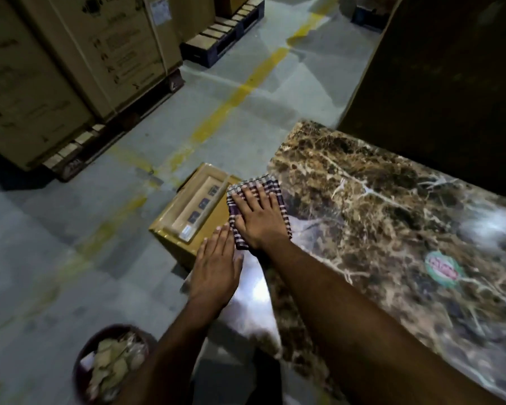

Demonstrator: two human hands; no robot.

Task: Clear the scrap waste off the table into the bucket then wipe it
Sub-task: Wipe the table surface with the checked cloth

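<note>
A brown marble-patterned table fills the right side. At its left edge lies a folded checked cloth, purple and white. My right hand presses flat on the cloth with straight, spread fingers. My left hand is flat with straight fingers at the table's left edge, just beside the cloth and below it. On the floor at the lower left stands a dark round bucket holding pale scrap pieces.
A small cardboard box sits on the floor against the table's left edge. Large cartons on pallets stand at the far left. A dark tall carton rises behind the table. A round sticker marks the tabletop. Yellow lines cross the grey floor.
</note>
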